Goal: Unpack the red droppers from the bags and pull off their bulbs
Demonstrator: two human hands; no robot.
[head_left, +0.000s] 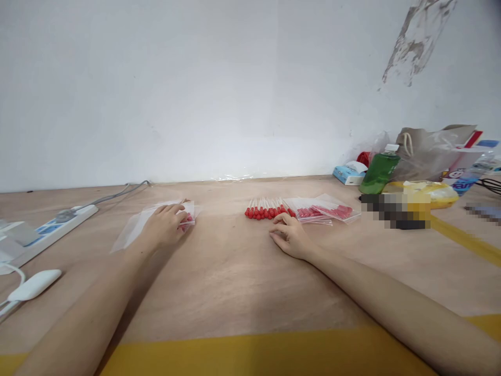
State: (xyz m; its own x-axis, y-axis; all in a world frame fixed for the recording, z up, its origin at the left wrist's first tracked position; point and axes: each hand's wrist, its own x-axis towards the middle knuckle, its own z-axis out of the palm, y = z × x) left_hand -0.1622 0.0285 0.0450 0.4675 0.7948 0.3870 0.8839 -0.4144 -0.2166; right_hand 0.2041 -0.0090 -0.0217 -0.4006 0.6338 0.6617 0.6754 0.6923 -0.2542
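My left hand (167, 223) lies over clear plastic bags (132, 230) at the left, its fingers loosely stretched and apart. Pink-red edging or contents of a bag (190, 219) show beside the fingertips. On the right, my right hand (289, 237) rests on the table with fingers loosely curled and a gap between thumb and forefinger; nothing shows in it. Just beyond its fingers is a row of thin white sticks with red tips (262, 211), like large matches or swabs. Several clear bags with red contents (326, 210) overlap to the right of that row.
A white power strip (50, 232) and a white plug-like device (37, 285) lie at the left. Toward the back right stand a tissue pack (348, 175), a green bottle (379, 169), a yellow packet (434, 193) and bags (426, 151). Yellow tape (219, 355) crosses the near table.
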